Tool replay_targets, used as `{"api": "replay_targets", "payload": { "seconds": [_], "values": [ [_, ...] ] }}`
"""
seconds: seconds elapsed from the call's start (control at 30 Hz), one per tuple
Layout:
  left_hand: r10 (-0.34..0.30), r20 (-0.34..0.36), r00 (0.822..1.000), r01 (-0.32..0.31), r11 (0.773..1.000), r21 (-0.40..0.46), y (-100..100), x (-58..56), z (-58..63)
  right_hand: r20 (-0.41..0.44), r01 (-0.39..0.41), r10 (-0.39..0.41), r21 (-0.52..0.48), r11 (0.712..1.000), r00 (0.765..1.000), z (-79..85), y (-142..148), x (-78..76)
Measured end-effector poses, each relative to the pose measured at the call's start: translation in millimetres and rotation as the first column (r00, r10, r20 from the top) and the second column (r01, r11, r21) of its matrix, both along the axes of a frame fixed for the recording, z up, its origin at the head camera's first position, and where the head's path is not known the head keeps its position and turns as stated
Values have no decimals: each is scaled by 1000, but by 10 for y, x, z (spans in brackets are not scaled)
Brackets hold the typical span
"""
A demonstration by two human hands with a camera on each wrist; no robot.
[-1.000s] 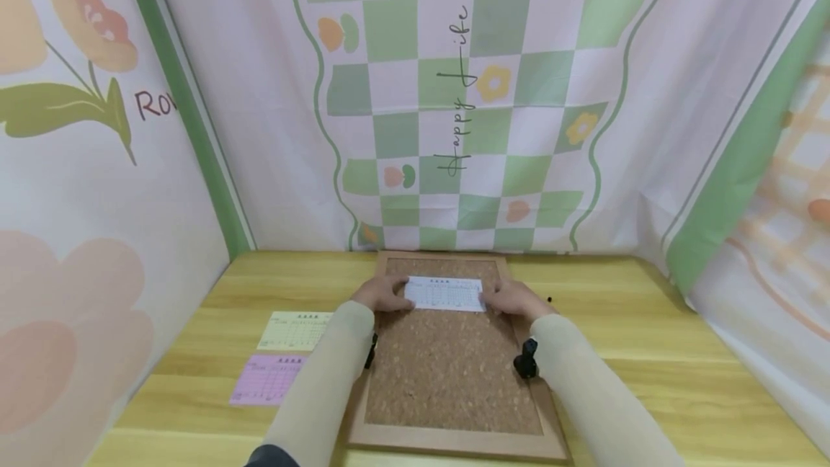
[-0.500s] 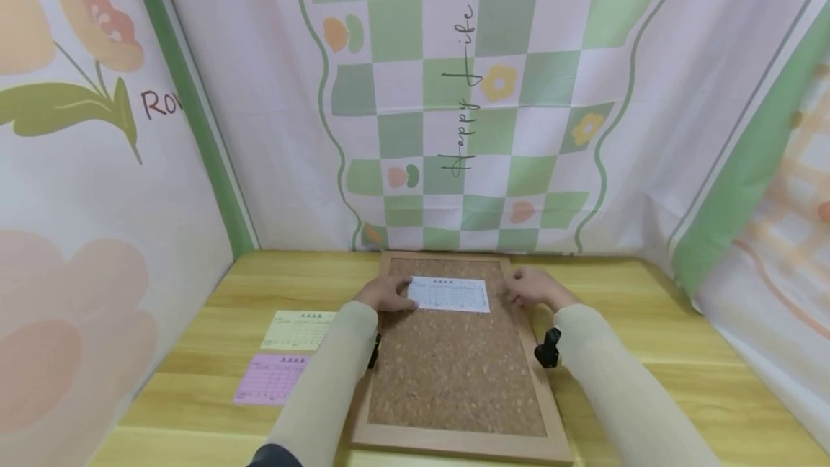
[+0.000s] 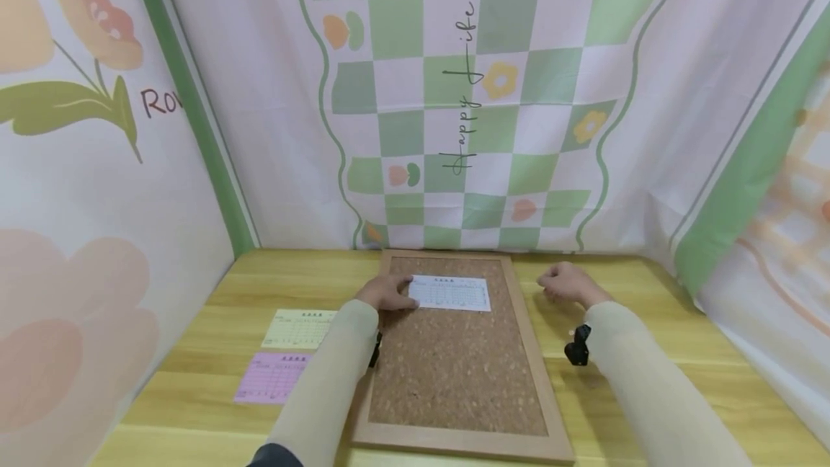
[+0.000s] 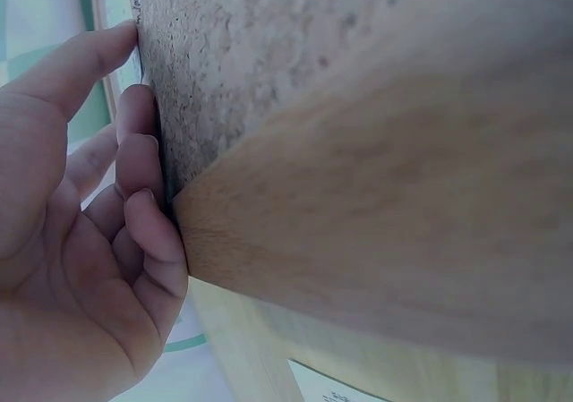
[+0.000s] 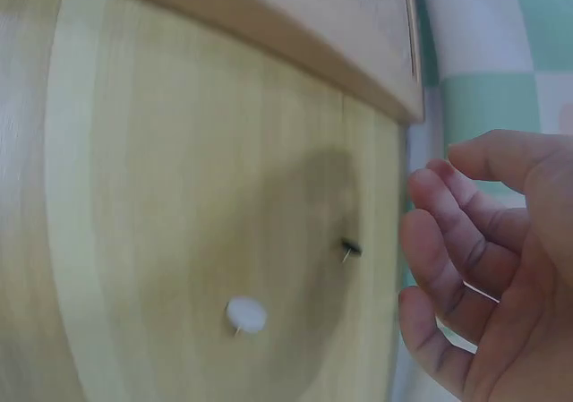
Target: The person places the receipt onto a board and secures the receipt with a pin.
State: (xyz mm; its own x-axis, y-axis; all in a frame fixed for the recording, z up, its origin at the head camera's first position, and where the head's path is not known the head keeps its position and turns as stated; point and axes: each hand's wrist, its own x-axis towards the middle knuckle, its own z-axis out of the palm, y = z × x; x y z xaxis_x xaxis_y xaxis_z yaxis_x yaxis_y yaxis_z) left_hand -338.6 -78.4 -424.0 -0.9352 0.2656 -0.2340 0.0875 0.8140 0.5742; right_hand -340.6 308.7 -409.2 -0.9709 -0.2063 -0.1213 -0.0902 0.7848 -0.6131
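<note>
A white printed form (image 3: 450, 294) lies on the upper part of a wood-framed corkboard (image 3: 457, 373). My left hand (image 3: 389, 292) rests at the board's left side, its thumb and forefinger touching the form's left end. In the left wrist view, the other fingers (image 4: 157, 232) bend loosely against the board. Off the board's right edge, my right hand (image 3: 569, 283) hovers over the table with nothing in it. Below its loosely bent fingers (image 5: 425, 241), the right wrist view has a black thumbtack (image 5: 351, 245) and a white thumbtack (image 5: 245, 314) on the wood.
To the left of the board, a yellow form (image 3: 295, 330) and a pink form (image 3: 269, 378) lie on the wooden table (image 3: 201, 359), partly covered by the left sleeve. A patterned curtain (image 3: 447, 121) hangs right behind the table's far edge.
My right hand has let go of the form's right end and moved right, off the board and over the table. The left hand has stayed at the form's left end.
</note>
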Motion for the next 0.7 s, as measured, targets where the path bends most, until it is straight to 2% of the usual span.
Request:
{"api": "replay_targets", "payload": {
  "seconds": [0.13,0.5,0.7],
  "values": [
    [9,6,1000,-9,1000,9,4,3,-7,-40,33,-31,44,998,999,-56,133,25],
    [6,-4,1000,-6,1000,5,-3,1,-19,32,155,-155,3,988,987,-222,328,161],
    [6,-1,1000,-6,1000,9,-2,-1,-8,48,173,-171,-27,985,984,-226,336,190]
  ]
}}
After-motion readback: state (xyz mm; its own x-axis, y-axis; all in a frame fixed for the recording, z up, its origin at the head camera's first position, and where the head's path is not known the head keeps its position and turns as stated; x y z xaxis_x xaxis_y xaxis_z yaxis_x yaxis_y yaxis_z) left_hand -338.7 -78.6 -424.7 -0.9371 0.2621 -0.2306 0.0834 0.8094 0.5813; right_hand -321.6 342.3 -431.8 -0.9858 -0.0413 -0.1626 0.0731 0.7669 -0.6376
